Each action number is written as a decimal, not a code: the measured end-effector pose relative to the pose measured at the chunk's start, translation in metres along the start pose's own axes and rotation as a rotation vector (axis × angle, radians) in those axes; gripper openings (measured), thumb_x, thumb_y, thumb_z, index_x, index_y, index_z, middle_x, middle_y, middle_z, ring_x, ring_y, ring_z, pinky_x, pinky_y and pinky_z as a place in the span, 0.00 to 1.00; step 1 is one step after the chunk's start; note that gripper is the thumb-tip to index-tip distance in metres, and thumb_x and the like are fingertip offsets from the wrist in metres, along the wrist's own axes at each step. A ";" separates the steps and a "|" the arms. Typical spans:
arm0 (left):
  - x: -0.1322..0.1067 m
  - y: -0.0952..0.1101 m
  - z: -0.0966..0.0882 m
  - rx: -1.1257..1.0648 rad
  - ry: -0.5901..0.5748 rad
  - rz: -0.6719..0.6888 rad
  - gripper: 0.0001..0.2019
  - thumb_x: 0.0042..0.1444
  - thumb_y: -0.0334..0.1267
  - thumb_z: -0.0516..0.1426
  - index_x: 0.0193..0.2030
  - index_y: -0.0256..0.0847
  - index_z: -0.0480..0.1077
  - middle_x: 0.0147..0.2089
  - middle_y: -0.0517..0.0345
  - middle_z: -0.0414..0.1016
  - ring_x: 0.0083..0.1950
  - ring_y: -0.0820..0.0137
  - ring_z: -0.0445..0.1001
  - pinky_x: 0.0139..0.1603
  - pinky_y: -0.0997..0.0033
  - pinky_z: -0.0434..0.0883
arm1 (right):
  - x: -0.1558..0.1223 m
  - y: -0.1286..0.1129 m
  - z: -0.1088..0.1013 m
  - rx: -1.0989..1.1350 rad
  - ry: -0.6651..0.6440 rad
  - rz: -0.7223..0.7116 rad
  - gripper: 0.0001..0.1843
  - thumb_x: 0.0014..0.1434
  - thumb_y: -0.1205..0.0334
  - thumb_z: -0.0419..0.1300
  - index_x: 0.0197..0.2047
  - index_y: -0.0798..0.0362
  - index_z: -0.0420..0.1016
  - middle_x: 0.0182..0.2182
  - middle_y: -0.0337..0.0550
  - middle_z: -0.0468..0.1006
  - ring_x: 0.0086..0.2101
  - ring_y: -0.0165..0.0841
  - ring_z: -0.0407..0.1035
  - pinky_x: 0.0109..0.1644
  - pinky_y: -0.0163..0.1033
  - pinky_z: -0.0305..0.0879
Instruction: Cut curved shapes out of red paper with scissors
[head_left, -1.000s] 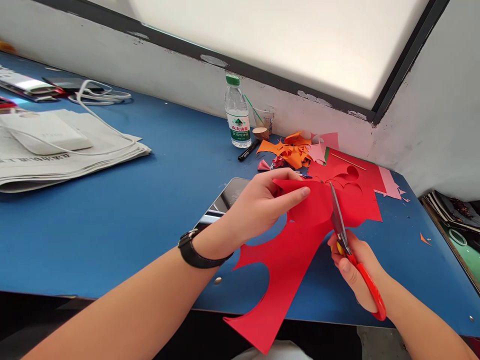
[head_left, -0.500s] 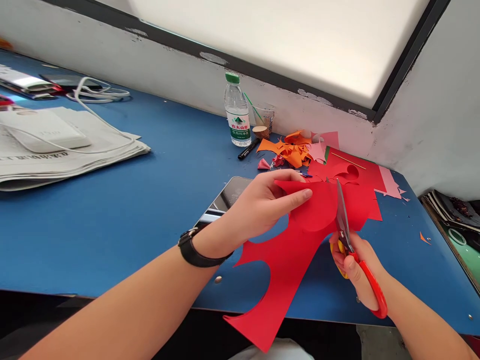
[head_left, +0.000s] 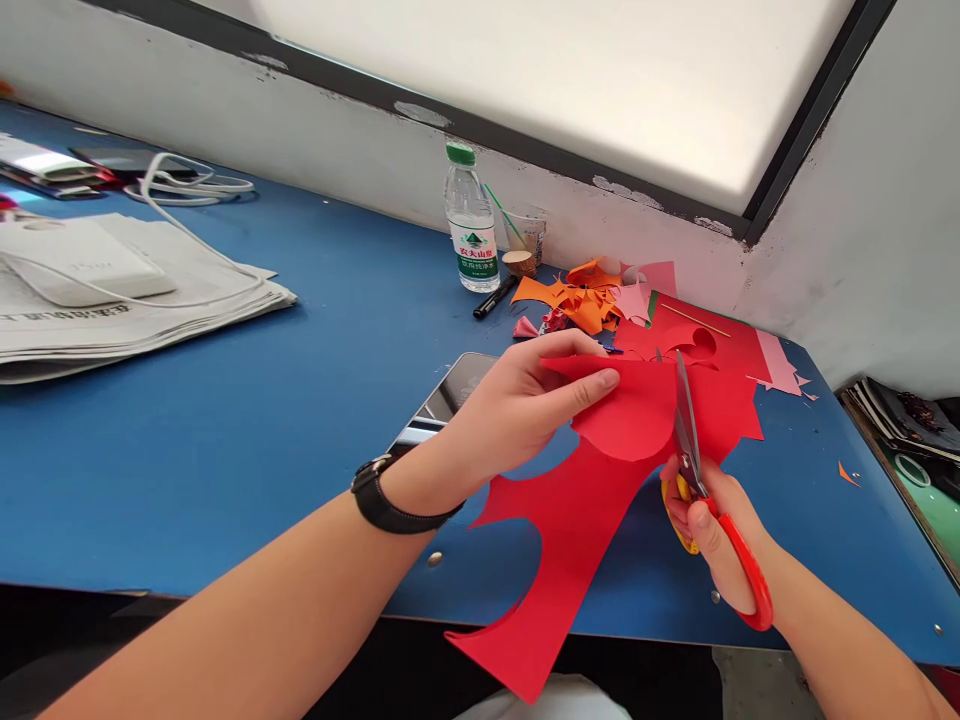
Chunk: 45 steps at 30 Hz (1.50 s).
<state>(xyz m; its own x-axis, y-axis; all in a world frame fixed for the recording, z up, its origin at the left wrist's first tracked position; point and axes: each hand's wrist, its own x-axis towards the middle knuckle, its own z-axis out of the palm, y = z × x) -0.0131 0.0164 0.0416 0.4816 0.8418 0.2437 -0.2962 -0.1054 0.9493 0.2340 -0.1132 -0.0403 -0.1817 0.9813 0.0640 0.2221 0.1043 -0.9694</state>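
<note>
White newspaper (head_left: 45,340) is lying on the blue worktop (head_left: 225,480), well to the left of the left hand (head_left: 517,410), and a white box (head_left: 82,262) is resting on it. A white cable (head_left: 150,187) is looping across the box and out beyond the newspaper. Nearer, a dark phone (head_left: 442,398) is lying partly covered by the left hand, whose wrist is wearing a black band (head_left: 394,502). Beyond these fingers (head_left: 598,386), a water bottle (head_left: 474,245) is standing upright, with a clear cup (head_left: 535,235) just to its right and a black marker (head_left: 495,298) lying near its base.

The left fingers are clamping red paper (head_left: 581,530), thumb on top; its strip, showing curved cut-outs, is hanging below them past the worktop's near edge. Orange scraps (head_left: 592,300) are lying in a heap beyond the fingertips.

To the right, the right hand (head_left: 720,540) is gripping scissors (head_left: 685,430), its fingers wrapping the red and yellow handles. The blades are standing apart, with the held paper passing between them. Beyond the right fingers, red sheets (head_left: 742,350) are lying flat, and pink paper (head_left: 781,368) is showing past their right edge. Farther right, a small orange bit (head_left: 849,474) is lying alone.
</note>
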 end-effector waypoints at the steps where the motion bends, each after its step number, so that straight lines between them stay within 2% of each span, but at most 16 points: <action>1: 0.000 0.000 0.000 0.015 0.009 -0.003 0.17 0.57 0.43 0.78 0.37 0.40 0.77 0.30 0.63 0.78 0.32 0.74 0.73 0.30 0.78 0.69 | 0.000 -0.002 0.000 0.003 -0.001 0.008 0.35 0.72 0.22 0.60 0.59 0.45 0.73 0.32 0.33 0.66 0.26 0.31 0.58 0.30 0.41 0.50; 7: 0.000 -0.003 -0.001 0.119 0.055 0.049 0.14 0.58 0.41 0.76 0.37 0.40 0.77 0.31 0.63 0.77 0.32 0.73 0.73 0.29 0.77 0.69 | 0.000 -0.003 -0.002 -0.010 -0.043 0.001 0.39 0.67 0.18 0.62 0.60 0.43 0.73 0.32 0.30 0.61 0.27 0.30 0.52 0.29 0.40 0.50; 12: 0.000 -0.001 0.000 0.134 0.071 0.060 0.14 0.58 0.41 0.76 0.36 0.40 0.77 0.31 0.62 0.77 0.32 0.72 0.73 0.29 0.77 0.69 | -0.001 0.001 -0.002 -0.005 -0.029 0.028 0.42 0.64 0.16 0.62 0.62 0.42 0.72 0.35 0.32 0.63 0.29 0.31 0.54 0.30 0.41 0.51; 22: -0.001 0.001 0.001 0.175 0.095 0.043 0.16 0.56 0.44 0.76 0.35 0.41 0.76 0.31 0.61 0.77 0.31 0.71 0.73 0.28 0.76 0.69 | -0.002 -0.003 0.000 -0.035 0.013 0.056 0.47 0.60 0.13 0.63 0.62 0.46 0.74 0.36 0.34 0.64 0.30 0.33 0.56 0.33 0.42 0.54; 28: -0.002 0.003 0.001 0.169 0.086 0.039 0.15 0.56 0.44 0.76 0.35 0.42 0.76 0.31 0.61 0.77 0.32 0.70 0.73 0.29 0.74 0.70 | -0.002 -0.004 0.001 -0.044 0.030 0.037 0.43 0.64 0.15 0.61 0.60 0.44 0.73 0.35 0.34 0.63 0.31 0.34 0.57 0.33 0.40 0.55; 34: -0.003 0.004 0.002 0.201 0.100 0.048 0.16 0.56 0.46 0.76 0.35 0.43 0.76 0.30 0.61 0.75 0.31 0.70 0.71 0.27 0.73 0.68 | -0.001 -0.005 0.001 -0.062 0.015 0.035 0.41 0.67 0.15 0.58 0.59 0.45 0.72 0.31 0.32 0.60 0.28 0.33 0.54 0.32 0.42 0.50; 45: -0.002 0.002 0.000 0.190 0.092 0.035 0.15 0.57 0.45 0.76 0.36 0.42 0.76 0.31 0.60 0.75 0.32 0.70 0.72 0.30 0.74 0.69 | -0.002 -0.004 0.000 -0.085 0.021 0.000 0.37 0.70 0.20 0.59 0.59 0.44 0.74 0.30 0.32 0.62 0.27 0.33 0.54 0.32 0.42 0.51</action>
<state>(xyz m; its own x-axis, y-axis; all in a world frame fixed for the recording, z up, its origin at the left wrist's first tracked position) -0.0149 0.0149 0.0432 0.3942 0.8797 0.2662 -0.1464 -0.2258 0.9631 0.2331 -0.1155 -0.0369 -0.1618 0.9843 0.0700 0.3026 0.1170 -0.9459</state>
